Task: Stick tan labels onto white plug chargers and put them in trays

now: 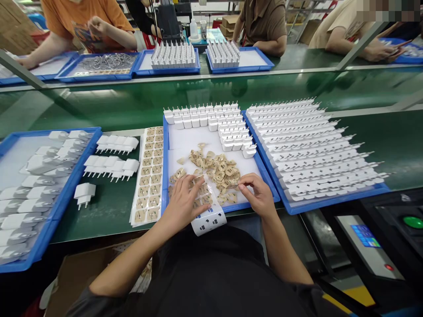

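My left hand [181, 200] lies with its fingers spread over a sheet of tan stickers [206, 198], whose white lower end curls over the tray's front edge. My right hand [258, 193] is closed in a pinch at the right of the sheet; a small thin piece seems to be at its fingertips, too small to make out. Between and beyond the hands lies a pile of loose tan pieces [222, 169] in the blue-rimmed middle tray [166, 154]. White plug housings with pins [214, 119] stand in rows along that tray's back and right side.
A right tray [317, 207] holds many rows of white plugs. On the left are sticker sheets [147, 176], white plugs [110, 165] on the green table [109, 211] and another blue tray [44, 246]. Across the line, people sit behind more trays [128, 75]. A machine panel [370, 246] is at right.
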Available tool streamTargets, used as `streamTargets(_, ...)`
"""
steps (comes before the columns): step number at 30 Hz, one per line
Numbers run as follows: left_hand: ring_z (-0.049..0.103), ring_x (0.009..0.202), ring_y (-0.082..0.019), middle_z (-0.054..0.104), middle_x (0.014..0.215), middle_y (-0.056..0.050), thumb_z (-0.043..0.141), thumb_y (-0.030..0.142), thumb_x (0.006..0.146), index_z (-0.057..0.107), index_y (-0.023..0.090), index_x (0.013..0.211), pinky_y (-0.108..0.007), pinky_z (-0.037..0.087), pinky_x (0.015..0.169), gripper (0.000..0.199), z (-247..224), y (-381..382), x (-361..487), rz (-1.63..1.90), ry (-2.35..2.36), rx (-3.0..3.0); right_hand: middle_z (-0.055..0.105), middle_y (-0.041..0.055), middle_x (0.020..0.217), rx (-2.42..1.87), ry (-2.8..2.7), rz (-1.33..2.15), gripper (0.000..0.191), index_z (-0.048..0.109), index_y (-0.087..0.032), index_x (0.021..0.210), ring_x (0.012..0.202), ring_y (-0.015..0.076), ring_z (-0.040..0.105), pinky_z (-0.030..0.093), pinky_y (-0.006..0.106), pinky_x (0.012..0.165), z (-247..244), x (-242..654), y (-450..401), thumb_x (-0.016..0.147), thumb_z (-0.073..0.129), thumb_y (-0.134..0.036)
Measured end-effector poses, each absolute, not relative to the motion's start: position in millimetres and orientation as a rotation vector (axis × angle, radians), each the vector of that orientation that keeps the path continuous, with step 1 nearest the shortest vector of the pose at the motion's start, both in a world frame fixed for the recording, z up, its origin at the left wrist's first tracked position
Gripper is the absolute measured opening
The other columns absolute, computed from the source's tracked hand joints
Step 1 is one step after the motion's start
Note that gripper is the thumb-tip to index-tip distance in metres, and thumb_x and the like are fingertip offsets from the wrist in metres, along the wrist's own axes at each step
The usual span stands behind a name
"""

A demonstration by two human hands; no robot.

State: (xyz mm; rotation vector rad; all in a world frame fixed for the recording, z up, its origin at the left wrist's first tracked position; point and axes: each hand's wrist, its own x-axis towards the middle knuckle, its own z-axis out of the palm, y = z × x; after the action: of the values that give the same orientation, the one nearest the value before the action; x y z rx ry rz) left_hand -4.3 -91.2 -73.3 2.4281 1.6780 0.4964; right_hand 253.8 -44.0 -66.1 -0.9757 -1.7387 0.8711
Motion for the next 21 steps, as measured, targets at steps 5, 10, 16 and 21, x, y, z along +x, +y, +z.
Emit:
streamTargets(5,0.055,0.113,-0.027,0.057,0.118,-0.013,0.046,0.018,0.094,0.052,0.018,0.131,-0.050,0.043,0.105,0.037,-55.0,-81.2,-10.6,0.657,1.558,2.513,0.062,0.0045,0.087,-0.980,-1.736,0.876,0.005,0.063,-0.022,0.092,0.081,0.0179,0.058,0.048,0.033,0.071,-65.6,253.8,-44.3,0.091,0.059,-0.022)
streamTargets(10,0.060,0.102,-0.025,0.060,0.114,-0.011,0.043,0.014,0.093,0.060,0.021,0.124,-0.041,0.052,0.089,0.036,-24.8,-27.9,-25.2,0.796,1.601,2.530,0.062,0.0044,0.087,-0.991,-1.742,0.859,0.006,0.064,-0.022,0.091,0.081,0.0177,0.058,0.047,0.032,0.071,-63.3,253.4,-44.7,0.091,0.058,-0.022)
streamTargets(16,0.055,0.116,-0.029,0.057,0.125,-0.013,0.049,0.015,0.089,0.064,0.018,0.117,-0.048,0.044,0.101,0.033,-37.3,51.6,-28.7,0.629,1.596,2.577,0.062,0.0044,0.086,-1.004,-1.716,0.835,0.006,0.064,-0.022,0.090,0.080,0.0174,0.059,0.047,0.032,0.071,-66.2,254.3,-45.0,0.091,0.058,-0.023)
streamTargets(21,0.041,0.132,-0.033,0.048,0.137,-0.015,0.062,0.028,0.085,0.057,0.019,0.125,-0.051,0.036,0.109,0.042,-44.8,77.6,15.8,0.680,1.522,2.627,0.063,0.0047,0.087,-1.000,-1.716,0.823,0.008,0.064,-0.021,0.090,0.081,0.0174,0.059,0.048,0.031,0.071,-68.0,254.7,-42.8,0.091,0.058,-0.026)
